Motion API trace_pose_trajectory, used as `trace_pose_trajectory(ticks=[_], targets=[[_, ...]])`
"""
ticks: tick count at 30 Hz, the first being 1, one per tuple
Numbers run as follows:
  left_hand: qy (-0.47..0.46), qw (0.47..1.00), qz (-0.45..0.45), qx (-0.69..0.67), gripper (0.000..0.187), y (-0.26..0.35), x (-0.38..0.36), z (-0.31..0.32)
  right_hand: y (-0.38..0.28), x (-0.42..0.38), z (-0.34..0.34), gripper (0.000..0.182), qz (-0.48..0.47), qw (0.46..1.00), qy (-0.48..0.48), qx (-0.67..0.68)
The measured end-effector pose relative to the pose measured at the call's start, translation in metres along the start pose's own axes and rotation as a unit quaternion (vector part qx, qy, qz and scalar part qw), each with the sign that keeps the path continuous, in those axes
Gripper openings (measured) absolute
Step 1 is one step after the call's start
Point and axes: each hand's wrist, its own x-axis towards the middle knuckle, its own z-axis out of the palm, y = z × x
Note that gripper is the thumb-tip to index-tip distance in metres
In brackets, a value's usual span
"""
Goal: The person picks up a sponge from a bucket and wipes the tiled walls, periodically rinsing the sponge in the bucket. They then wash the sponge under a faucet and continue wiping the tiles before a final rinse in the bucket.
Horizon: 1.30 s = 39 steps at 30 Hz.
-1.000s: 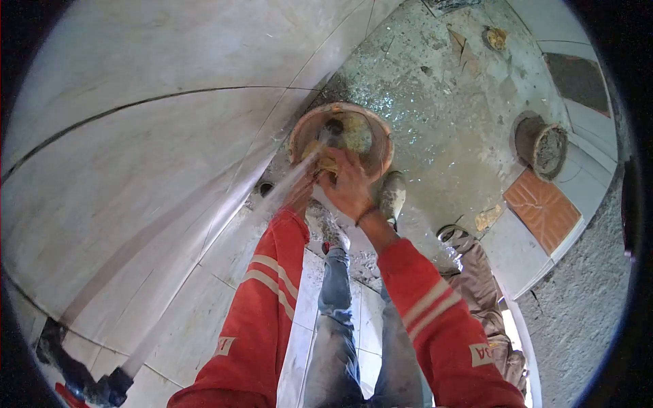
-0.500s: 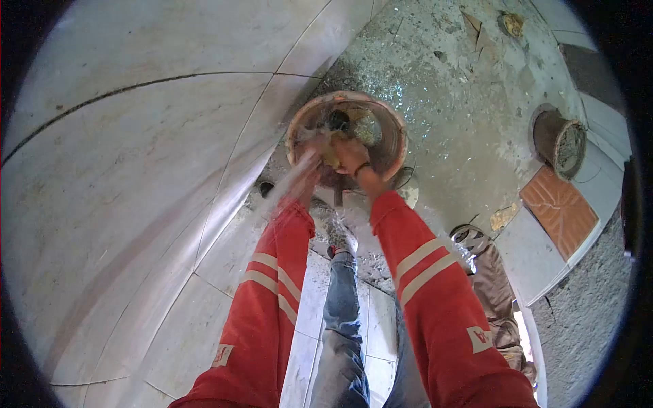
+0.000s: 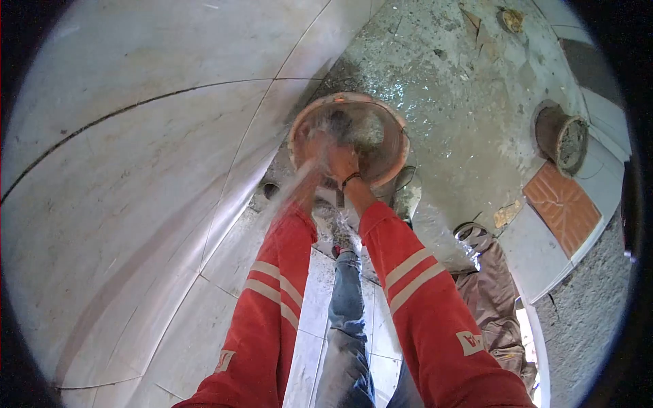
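Note:
Both hands are together inside a round orange-brown tub (image 3: pixel 401 166) that stands on the wet floor. My left hand (image 3: pixel 311 146) is blurred behind a spray of water (image 3: pixel 299 182), and its fingers cannot be made out. My right hand (image 3: pixel 342 163), with a dark band at the wrist, is closed against the left one. Whatever lies between the hands is hidden by spray and fingers. A dark round thing (image 3: pixel 339 122) shows in the tub just beyond the hands. Cloudy water (image 3: pixel 371 129) lies in the tub's right side.
Pale tiles (image 3: pixel 156 149) cover the wall on the left. A smaller bucket (image 3: pixel 568 143) of grey material stands at right, near an orange-brown patterned tile (image 3: pixel 563 207). Brown cloth (image 3: pixel 486 292) lies on the right. Wet grey floor (image 3: pixel 462 129) spreads beyond the tub.
My right hand has drawn in closer to the left. A yellowish thing seen between the hands before is now hidden. Water splashes more over the hands, and the view has shifted slightly.

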Motion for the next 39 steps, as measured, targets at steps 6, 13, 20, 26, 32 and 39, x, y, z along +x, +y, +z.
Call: trace_pose_trajectory(ticks=[6,13,20,26,32,39], targets=[[0.007,1.0,0.021,0.006,0.048,0.002,-0.013,-0.007,-0.013,-0.026,-0.005,0.036,0.038,0.997,0.063,0.019],[-0.003,0.999,0.05,0.021,0.049,0.006,-0.017,-0.017,-0.014,-0.022,-0.016,0.055,-0.161,0.977,0.127,-0.062],[-0.016,0.996,0.087,0.03,0.05,0.005,-0.028,-0.02,-0.003,-0.034,-0.031,0.044,-0.103,0.949,0.108,0.279],[0.001,0.994,0.034,-0.101,0.049,-0.009,-0.038,-0.018,0.003,-0.016,0.037,0.047,-0.103,0.987,0.074,-0.095],[0.01,0.958,-0.023,-0.285,0.048,0.003,-0.042,0.003,-0.025,-0.042,-0.034,0.072,0.054,0.983,0.065,0.163],[0.026,0.93,-0.02,-0.367,0.046,0.004,-0.055,0.021,-0.011,-0.032,-0.034,0.061,0.111,0.956,-0.035,0.27]])
